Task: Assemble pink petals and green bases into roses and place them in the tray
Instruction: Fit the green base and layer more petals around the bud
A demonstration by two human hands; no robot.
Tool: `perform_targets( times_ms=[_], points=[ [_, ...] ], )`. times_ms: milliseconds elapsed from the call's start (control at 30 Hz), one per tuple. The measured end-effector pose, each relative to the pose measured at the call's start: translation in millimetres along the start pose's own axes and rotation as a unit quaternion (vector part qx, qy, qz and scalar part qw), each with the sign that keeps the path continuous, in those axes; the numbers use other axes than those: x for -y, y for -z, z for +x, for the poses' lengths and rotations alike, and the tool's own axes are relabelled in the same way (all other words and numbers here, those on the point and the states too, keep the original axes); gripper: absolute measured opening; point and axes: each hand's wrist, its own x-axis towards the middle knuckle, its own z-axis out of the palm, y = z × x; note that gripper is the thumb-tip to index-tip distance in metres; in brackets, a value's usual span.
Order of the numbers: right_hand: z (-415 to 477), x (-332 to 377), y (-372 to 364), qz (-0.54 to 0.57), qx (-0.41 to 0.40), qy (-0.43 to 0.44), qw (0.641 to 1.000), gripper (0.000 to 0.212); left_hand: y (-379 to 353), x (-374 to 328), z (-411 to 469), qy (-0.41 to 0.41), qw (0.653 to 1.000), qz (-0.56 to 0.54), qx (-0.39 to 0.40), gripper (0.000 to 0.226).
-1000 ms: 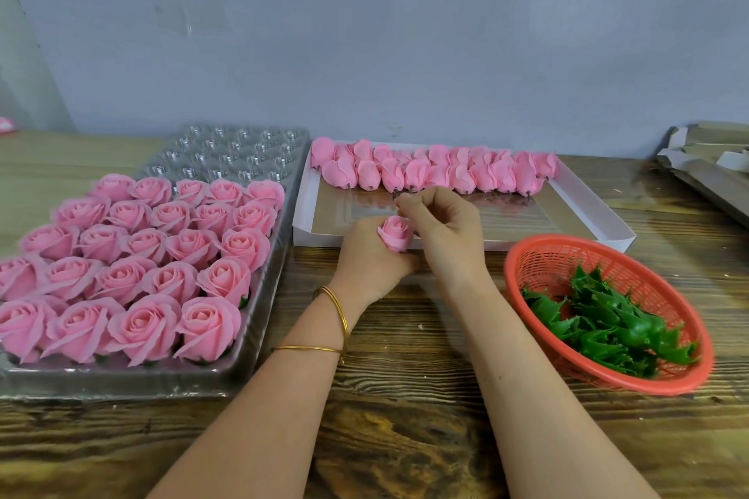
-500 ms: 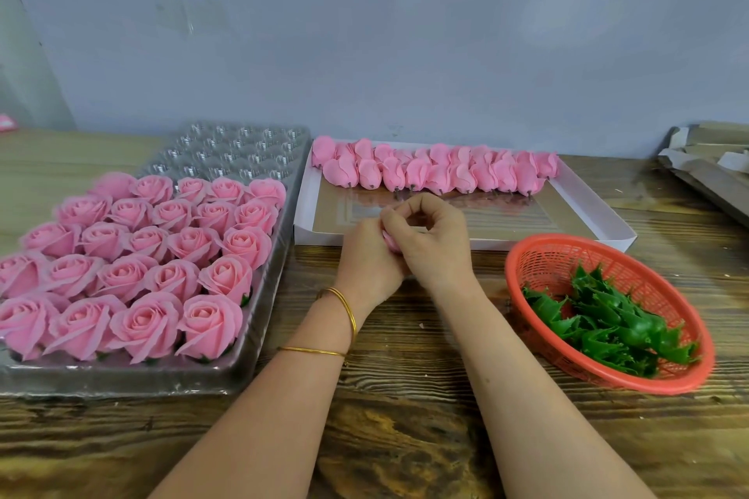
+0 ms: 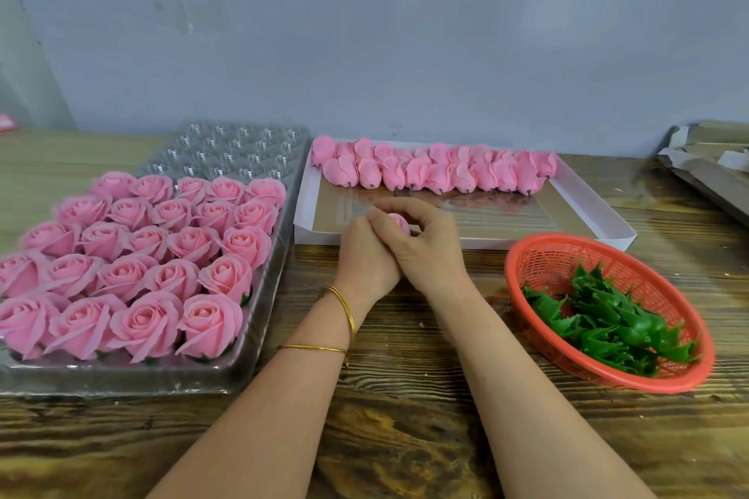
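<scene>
Grip: the left hand point(image 3: 367, 261) and right hand point(image 3: 423, 251) are pressed together, both curled around one pink rose bud point(image 3: 399, 221).
Right hand: its fingers arch over the bud, and its thumb lies across the back of the left hand.
Left hand: it cups the bud from the left; its fingertips are hidden behind the right hand.
Bud: only a small pink patch shows in the gap between the hands, held above the front edge of the white box point(image 3: 303, 207).
Beyond the grip: a row of loose pink buds point(image 3: 433, 172) lies along the far side of the box.
Left of the grip: a clear plastic tray point(image 3: 265, 288) holds finished roses point(image 3: 162, 255) in rows, with empty cells point(image 3: 227, 152) at its far end.
Right of the grip: a red basket point(image 3: 567, 259) holds the green bases point(image 3: 608, 320).
Below the grip: both forearms lie over the wooden table point(image 3: 405, 438), and there are two gold bangles point(image 3: 344, 308) on the left wrist.
Far right: cardboard pieces point(image 3: 709, 166), well apart from the hands.
</scene>
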Motion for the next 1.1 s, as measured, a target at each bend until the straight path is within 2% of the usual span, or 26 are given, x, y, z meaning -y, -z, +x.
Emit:
perform_targets(
  times_ms=[100, 200, 400, 500, 567, 667, 767, 867, 1100],
  points=[
    [0.1, 0.6, 0.4, 0.025, 0.019, -0.029, 0.999, 0.010, -0.5, 0.3, 1.2, -0.011, 1.000, 0.011, 0.002, 0.018],
    [-1.0, 1.3, 2.3, 0.053, 0.038, -0.065, 0.996, 0.021, -2.0, 0.6, 3.6, -0.011, 1.000, 0.018, 0.013, 0.017],
    [-2.6, 3.1, 9.6, 0.091, 0.107, -0.116, 0.983, 0.034, 1.9, -4.8, -0.7, -0.023, 0.998, -0.005, 0.059, 0.036],
    [-2.2, 4.8, 14.9, 0.098, 0.143, -0.133, 0.976, 0.044, 3.0, -8.1, -2.5, -0.013, 0.996, -0.044, 0.078, 0.024],
    [-0.8, 7.9, 17.9, 0.106, 0.136, -0.128, 0.977, 0.049, 5.9, -10.4, -3.9, 0.003, 0.992, -0.082, 0.100, 0.014],
    [1.2, 12.9, 21.5, 0.175, 0.095, -0.093, 0.976, 0.044, 9.0, -7.7, -5.7, 0.030, 0.964, -0.205, 0.167, 0.031],
    [2.8, 13.3, 26.5, 0.237, 0.084, -0.081, 0.964, 0.029, 7.3, -6.3, -7.4, 0.057, 0.945, -0.228, 0.228, 0.021],
    [3.5, 12.4, 30.0, 0.239, 0.127, -0.067, 0.960, 0.017, 6.3, -9.8, -9.2, 0.060, 0.933, -0.236, 0.263, 0.023],
    [1.7, 13.4, 28.0, 0.206, 0.190, -0.075, 0.957, 0.027, 9.0, -12.3, -9.6, 0.123, 0.916, -0.280, 0.260, 0.024]
  ],
)
